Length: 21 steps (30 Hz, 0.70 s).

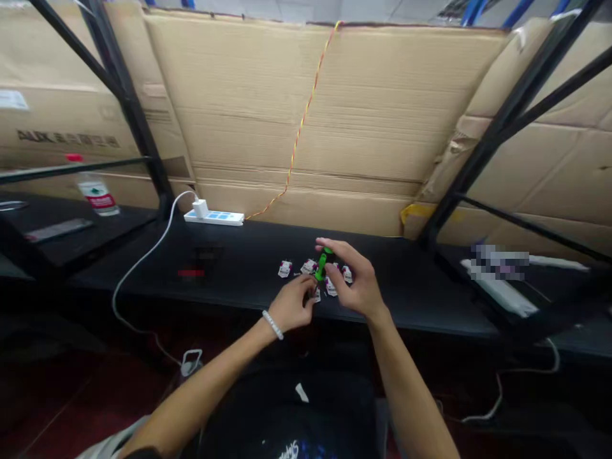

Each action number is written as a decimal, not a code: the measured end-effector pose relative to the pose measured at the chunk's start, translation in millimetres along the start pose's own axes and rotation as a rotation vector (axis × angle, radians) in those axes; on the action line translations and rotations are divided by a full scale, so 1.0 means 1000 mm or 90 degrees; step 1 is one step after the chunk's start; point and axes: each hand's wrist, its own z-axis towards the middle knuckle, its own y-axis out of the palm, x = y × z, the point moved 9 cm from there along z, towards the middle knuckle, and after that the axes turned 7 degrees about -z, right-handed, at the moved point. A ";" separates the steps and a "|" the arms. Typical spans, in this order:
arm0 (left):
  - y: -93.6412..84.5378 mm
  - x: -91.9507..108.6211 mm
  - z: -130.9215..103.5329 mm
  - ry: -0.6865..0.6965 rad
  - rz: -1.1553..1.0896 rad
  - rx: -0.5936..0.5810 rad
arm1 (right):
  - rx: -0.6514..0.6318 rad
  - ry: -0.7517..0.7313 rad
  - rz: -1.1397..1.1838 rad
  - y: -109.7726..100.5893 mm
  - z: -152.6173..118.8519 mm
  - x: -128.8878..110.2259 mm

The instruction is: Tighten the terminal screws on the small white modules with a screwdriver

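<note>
From afar, I saw the right hand [354,280] curled around a green tool [321,266], left hand [292,301] below, grip unclear; which white pieces [285,268] were finished, I couldn't tell

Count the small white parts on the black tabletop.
6 small white parts visible: one leftmost, one left of the green tool, one by the left hand, three by the right hand; the hands may hide more.

Two hands [291,305] [356,280], one green tool [321,267], five-plus white pieces [285,269], one power strip [224,218], one bottle [99,196]
</note>
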 end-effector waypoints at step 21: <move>-0.001 -0.006 -0.003 -0.010 0.024 0.042 | -0.007 0.007 0.014 0.002 0.001 0.002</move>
